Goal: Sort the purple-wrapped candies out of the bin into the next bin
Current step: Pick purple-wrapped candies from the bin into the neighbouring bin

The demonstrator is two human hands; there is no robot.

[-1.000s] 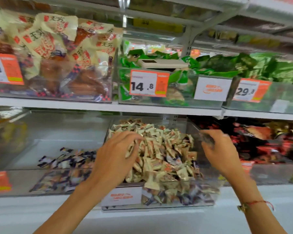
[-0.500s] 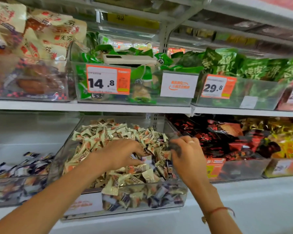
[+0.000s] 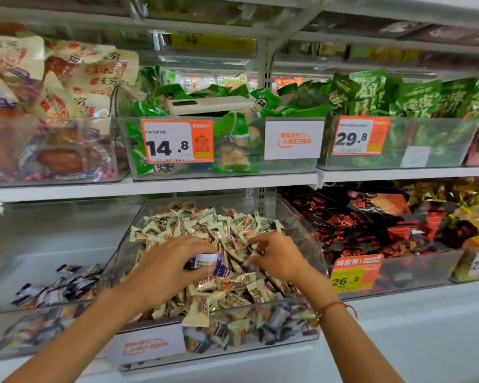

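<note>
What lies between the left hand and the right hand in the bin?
In the head view, a purple-wrapped candy pinched by the left hand, then cream-wrapped candies before the right hand.

We see bright, even light with only soft shadows. The orange-and-white 14.8 price tag (image 3: 177,141) reads sharp; left of it the packets smear. Right of it, shelves bow and blur, and clear bin fronts carry hazy glare.

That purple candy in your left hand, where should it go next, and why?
Probably left, into the next bin. The left hand already pinches the purple candy above the gold pile, and other purple candies lie there.
</note>
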